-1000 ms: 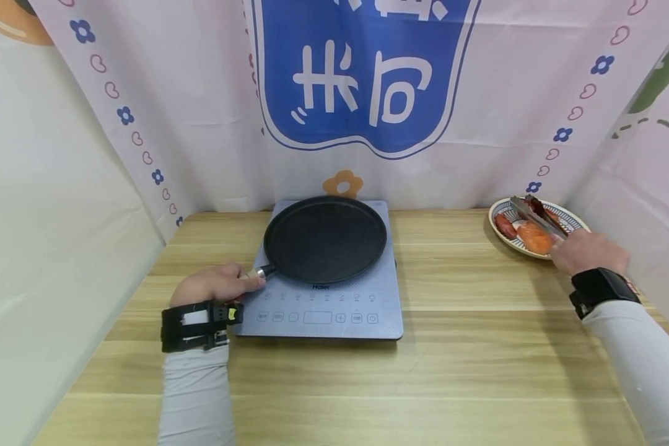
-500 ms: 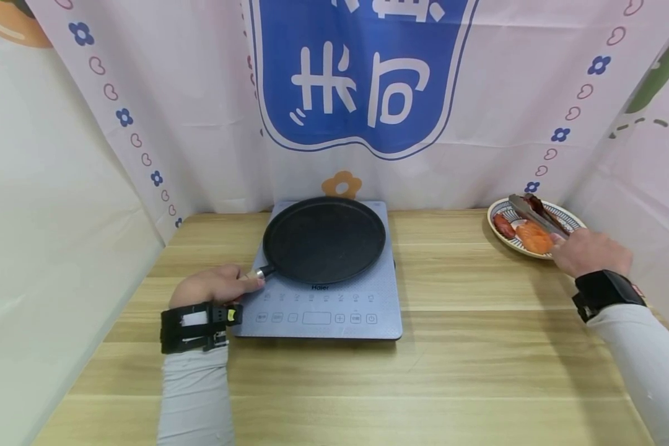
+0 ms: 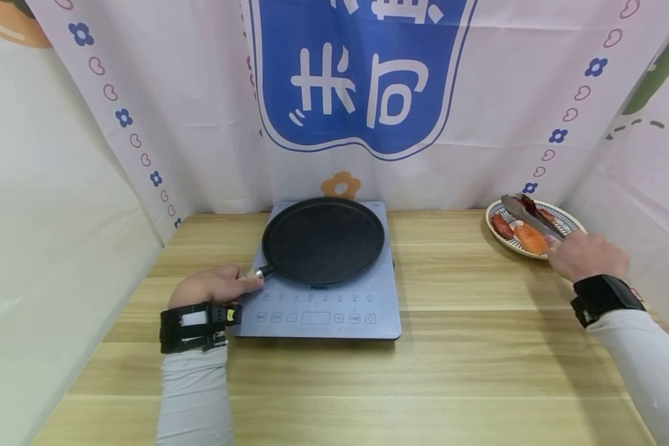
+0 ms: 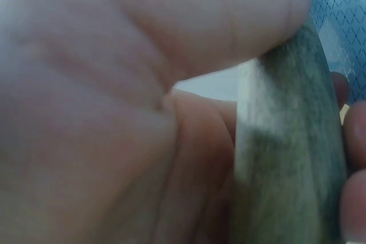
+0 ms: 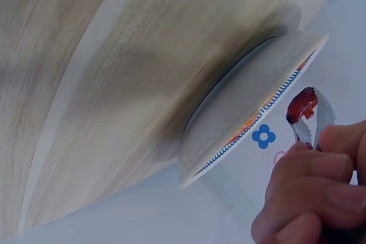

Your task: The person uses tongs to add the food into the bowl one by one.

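Observation:
My left hand point(image 3: 214, 285) grips the wooden handle point(image 4: 286, 152) of a flat black frying pan point(image 3: 323, 238), thumb along its top in the left wrist view. The pan sits on a grey induction cooktop point(image 3: 326, 303). At the far right my right hand point(image 3: 590, 255) holds metal tongs point(image 3: 532, 218) over a patterned plate point(image 3: 573, 220). Between the tong tips shows a dark red piece of food point(image 5: 301, 106), above the plate's rim in the right wrist view. An orange slice point(image 3: 531, 238) and a reddish piece point(image 3: 502, 227) lie on the plate.
A wooden table point(image 3: 368, 384) bears the cooktop and the plate. Behind it hangs a printed cloth point(image 3: 217, 111) with a blue emblem, close to the backs of both. Pale cloth walls point(image 3: 50, 204) stand at the left and right sides.
The tongs and the dark red piece have shifted slightly left and up over the plate. My left hand and the pan have stayed in place.

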Demonstrator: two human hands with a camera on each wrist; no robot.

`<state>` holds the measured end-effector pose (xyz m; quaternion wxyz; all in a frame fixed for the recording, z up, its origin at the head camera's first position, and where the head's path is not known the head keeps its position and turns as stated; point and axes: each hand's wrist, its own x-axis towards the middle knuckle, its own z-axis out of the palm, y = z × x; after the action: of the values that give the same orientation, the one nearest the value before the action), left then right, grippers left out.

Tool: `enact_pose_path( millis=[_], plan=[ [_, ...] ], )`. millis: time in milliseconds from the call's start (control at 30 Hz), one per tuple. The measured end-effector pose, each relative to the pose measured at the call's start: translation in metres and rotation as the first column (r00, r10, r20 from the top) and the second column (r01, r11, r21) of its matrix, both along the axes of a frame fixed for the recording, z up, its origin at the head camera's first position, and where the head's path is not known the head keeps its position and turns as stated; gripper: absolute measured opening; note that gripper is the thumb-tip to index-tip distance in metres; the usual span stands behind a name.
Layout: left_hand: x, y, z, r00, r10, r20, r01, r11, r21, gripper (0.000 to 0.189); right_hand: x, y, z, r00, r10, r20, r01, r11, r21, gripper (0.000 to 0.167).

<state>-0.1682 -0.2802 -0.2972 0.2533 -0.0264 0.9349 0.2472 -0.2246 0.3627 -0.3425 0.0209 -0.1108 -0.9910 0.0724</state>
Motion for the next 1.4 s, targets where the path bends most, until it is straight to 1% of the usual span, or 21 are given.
enact_pose_path(
  millis=[233,333,533,667,867,1000,1133,1233,1400],
  plan=[
    [0.0,0.0,0.0,1.0,-0.008,-0.005,0.008,1.0,-0.008,0.046,0.005,-0.007,0.003,1.0,0.021,0.001,-0.021,1.0,-0.008,0.077],
    [-0.001,0.001,0.0,1.0,-0.01,0.004,0.01,1.0,-0.003,0.046,0.007,-0.01,0.005,0.999,0.033,0.003,-0.033,0.999,-0.016,0.075],
    [-0.002,0.001,-0.001,1.0,-0.013,0.016,0.013,1.0,-0.004,0.044,0.01,-0.016,0.005,0.998,0.067,-0.018,-0.068,0.998,-0.012,0.076],
    [-0.002,0.0,-0.001,1.0,-0.009,0.014,0.009,1.0,-0.003,0.044,0.013,-0.021,0.007,0.996,0.089,-0.021,-0.089,0.996,-0.005,0.076],
    [-0.002,0.0,-0.001,0.999,0.01,0.032,-0.01,1.0,0.012,0.042,0.014,-0.025,0.008,0.994,0.108,-0.034,-0.108,0.994,-0.002,0.072],
    [-0.004,0.001,-0.002,1.0,-0.008,0.025,0.008,1.0,0.009,0.043,0.015,-0.024,0.009,0.992,0.119,-0.031,-0.119,0.993,0.003,0.07],
    [-0.003,0.001,-0.002,1.0,-0.02,0.011,0.02,1.0,0.005,0.05,0.016,-0.024,0.006,0.992,0.119,-0.03,-0.119,0.993,-0.006,0.07],
    [-0.002,0.0,-0.002,1.0,-0.021,0.0,0.021,1.0,0.0,0.053,0.017,-0.026,0.003,0.994,0.105,-0.038,-0.105,0.994,-0.018,0.073],
    [0.0,-0.001,-0.001,1.0,-0.005,-0.008,0.005,1.0,0.002,0.047,0.019,-0.03,-0.001,0.996,0.069,-0.064,-0.071,0.997,-0.032,0.076]
  ],
)
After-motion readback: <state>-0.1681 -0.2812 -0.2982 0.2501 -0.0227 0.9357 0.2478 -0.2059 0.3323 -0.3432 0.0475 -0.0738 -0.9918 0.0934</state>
